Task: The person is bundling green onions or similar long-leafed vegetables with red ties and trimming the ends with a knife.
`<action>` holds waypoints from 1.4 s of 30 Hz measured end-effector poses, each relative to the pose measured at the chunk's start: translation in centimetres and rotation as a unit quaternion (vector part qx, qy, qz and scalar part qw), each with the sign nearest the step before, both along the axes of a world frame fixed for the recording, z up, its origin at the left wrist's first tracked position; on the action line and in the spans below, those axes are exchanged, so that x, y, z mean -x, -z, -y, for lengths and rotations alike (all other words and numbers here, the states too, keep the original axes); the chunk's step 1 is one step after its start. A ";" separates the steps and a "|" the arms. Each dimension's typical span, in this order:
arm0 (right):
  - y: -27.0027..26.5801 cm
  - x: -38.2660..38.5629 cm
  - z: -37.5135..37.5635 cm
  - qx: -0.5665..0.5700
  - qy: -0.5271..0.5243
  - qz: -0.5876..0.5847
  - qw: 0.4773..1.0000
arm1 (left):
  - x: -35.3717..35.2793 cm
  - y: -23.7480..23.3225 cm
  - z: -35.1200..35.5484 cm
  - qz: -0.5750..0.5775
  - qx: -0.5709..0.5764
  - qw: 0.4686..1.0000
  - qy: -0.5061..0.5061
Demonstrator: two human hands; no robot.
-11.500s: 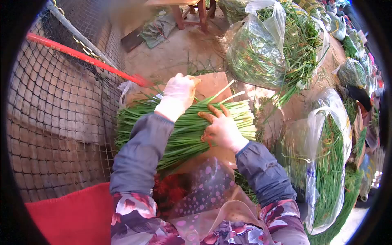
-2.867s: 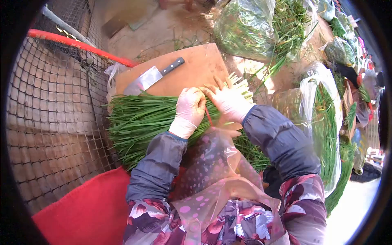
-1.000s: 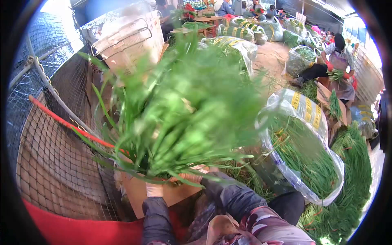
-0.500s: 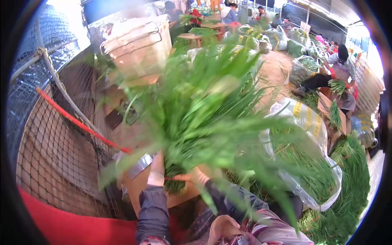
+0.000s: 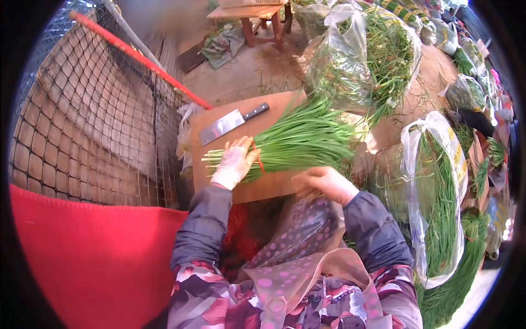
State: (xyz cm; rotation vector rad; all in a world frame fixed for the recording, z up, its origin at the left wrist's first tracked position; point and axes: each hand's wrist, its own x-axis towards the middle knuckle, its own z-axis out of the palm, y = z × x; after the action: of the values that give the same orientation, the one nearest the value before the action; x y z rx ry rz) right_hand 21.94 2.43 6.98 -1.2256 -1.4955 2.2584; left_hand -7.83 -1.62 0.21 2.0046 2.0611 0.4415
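Observation:
A bunch of garlic chives [image 5: 307, 140] lies on a brown board [image 5: 219, 178], its pale stem ends to the left and its leaves fanned out to the right. A red band [image 5: 257, 158] circles it near the stems. My left hand [image 5: 235, 162] lies over the stem end beside the band, its fingers over the bunch. Just behind that hand a cleaver [image 5: 224, 125] rests flat, with its black handle pointing right. My right hand [image 5: 326, 183] hovers at the board's near right edge, fingers loosely bent and apart, with nothing visible in them.
To the right, a clear plastic bag [image 5: 433, 203] holds more greens, and loose greens [image 5: 455, 274] lie below it. Another filled bag [image 5: 361, 60] stands behind the board. On the left are netting [image 5: 93, 109], a red pole [image 5: 142, 60] and red cloth [image 5: 93, 252].
The bunch, earlier upright and blurred in front of me between both hands, now lies on the board. My right hand has come off it to the right. The view has tipped downward.

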 end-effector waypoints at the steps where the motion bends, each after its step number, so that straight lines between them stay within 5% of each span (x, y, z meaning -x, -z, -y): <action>1: -0.2 0.7 -0.1 0.052 0.040 0.012 0.998 | 0.8 -0.9 0.6 -0.052 -0.004 0.999 -0.015; 6: 0.0 3.9 0.3 0.163 0.064 0.011 0.985 | 6.2 -4.5 -0.4 -0.171 -0.109 0.978 -0.046; 10: 3.3 7.2 2.1 0.243 0.015 -0.010 0.970 | 3.2 -3.4 0.0 -0.205 0.024 0.979 0.003; 12: 4.7 8.8 2.9 0.276 0.037 -0.009 0.960 | -0.4 0.2 3.9 -0.103 0.047 0.991 -0.066; 14: 5.5 9.7 4.1 0.297 0.059 0.012 0.953 | -4.3 1.3 7.4 -0.123 0.013 0.986 -0.111; 20: 6.7 8.8 5.0 0.271 0.030 0.057 0.961 | -5.1 1.3 11.3 -0.049 -0.048 0.995 -0.071; 22: 3.3 8.4 4.3 0.100 -0.122 0.132 0.979 | -4.0 0.4 11.3 -0.018 -0.084 0.995 -0.048; 23: 2.3 8.2 4.7 -0.078 -0.079 0.162 0.981 | -3.3 0.0 11.1 -0.013 -0.076 0.996 -0.037; 24: 1.5 7.9 4.2 -0.287 -0.076 0.235 0.926 | -2.7 -0.8 10.9 -0.009 -0.065 0.998 -0.026; 26: 2.0 7.7 2.4 -0.520 -0.003 0.246 0.818 | -1.3 -2.3 9.8 -0.037 -0.109 0.993 -0.015; 30: 2.7 8.5 0.1 -0.608 -0.040 0.268 0.746 | 0.7 -3.0 5.6 -0.044 -0.094 0.995 -0.017; 32: 3.7 9.0 -0.9 -0.609 -0.170 0.300 0.714 | 0.6 -2.0 4.2 -0.093 -0.105 0.990 -0.011; 35: 4.0 9.1 -1.8 -0.639 -0.196 0.297 0.682 | -0.5 -0.4 3.7 -0.066 0.090 0.994 0.011; 42: 2.9 9.2 -6.8 -0.629 -0.233 0.390 0.631 | -1.4 -0.9 4.3 -0.066 0.122 0.990 0.004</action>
State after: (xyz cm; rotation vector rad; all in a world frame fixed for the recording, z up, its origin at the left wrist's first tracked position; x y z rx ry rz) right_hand 12.75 9.26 4.04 -1.2571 -3.0103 0.0701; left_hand -6.39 -5.91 1.07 1.9393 2.0668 0.0513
